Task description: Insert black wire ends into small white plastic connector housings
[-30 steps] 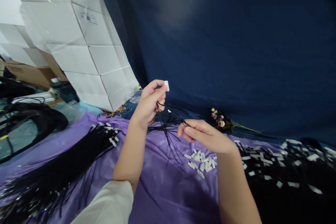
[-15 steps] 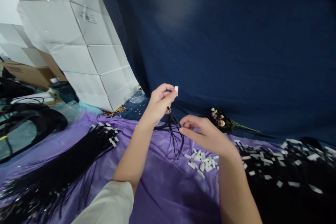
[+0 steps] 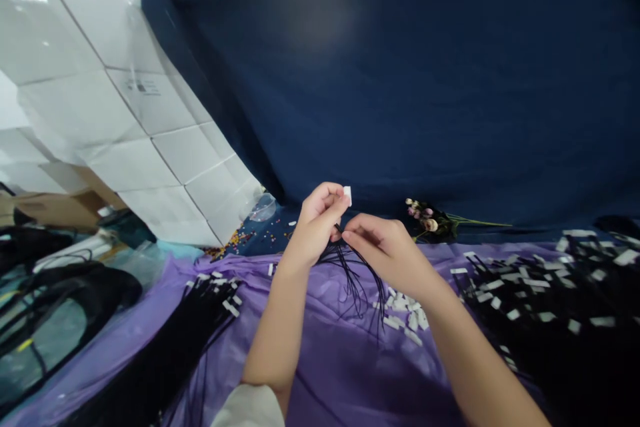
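Observation:
My left hand (image 3: pixel 317 223) is closed, with a small white rectangular piece (image 3: pixel 348 195) pinched between thumb and fingertips. Thin black cords (image 3: pixel 350 273) come out below its curled fingers and hang over the purple cloth (image 3: pixel 345 360). Close beside it, my right hand (image 3: pixel 387 247) has its thumb and forefinger pinched on the upper part of these cords. Whether the cords join the white piece is hidden by my left hand. Below my right hand lies a loose pile of similar white pieces (image 3: pixel 413 317).
A bundle of black cords with white ends (image 3: pixel 200 320) lies to the left, and a larger heap (image 3: pixel 550 320) to the right. Artificial flowers (image 3: pixel 427 220) lie before a dark blue curtain (image 3: pixel 400 93). White boxes (image 3: pixel 115 120) are stacked at the back left.
My right hand has closed in on my left hand and now pinches the cords near it. The view has tilted up, showing the curtain's top edge.

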Available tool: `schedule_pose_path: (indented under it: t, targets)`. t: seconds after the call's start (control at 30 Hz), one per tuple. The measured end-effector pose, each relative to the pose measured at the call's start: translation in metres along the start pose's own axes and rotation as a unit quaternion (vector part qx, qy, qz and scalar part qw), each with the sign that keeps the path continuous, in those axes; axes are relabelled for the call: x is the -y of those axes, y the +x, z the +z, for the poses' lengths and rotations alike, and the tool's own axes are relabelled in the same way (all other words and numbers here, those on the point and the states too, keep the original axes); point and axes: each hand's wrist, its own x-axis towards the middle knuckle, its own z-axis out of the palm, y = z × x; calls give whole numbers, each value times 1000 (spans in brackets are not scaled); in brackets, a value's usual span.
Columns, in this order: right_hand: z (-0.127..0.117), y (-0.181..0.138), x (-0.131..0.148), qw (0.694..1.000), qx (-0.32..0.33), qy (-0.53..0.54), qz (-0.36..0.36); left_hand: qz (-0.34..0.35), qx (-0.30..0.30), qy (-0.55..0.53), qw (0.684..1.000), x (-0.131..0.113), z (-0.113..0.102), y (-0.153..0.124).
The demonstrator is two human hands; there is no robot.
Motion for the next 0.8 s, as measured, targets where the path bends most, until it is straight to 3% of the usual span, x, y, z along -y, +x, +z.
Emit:
schedule_pose_path:
  t: [0.23,0.57,0.8]
  targets:
    - [3,-1,0,993,-20,-112,36,-15,9,5,1000,-2,-3,3]
    - [11,0,-1,994,-7,-104,28,-10,11,34,999,-4,-6,6]
    - [14,2,-1,992,-43,-115,6,-21,12,39,999,-3,-5,6]
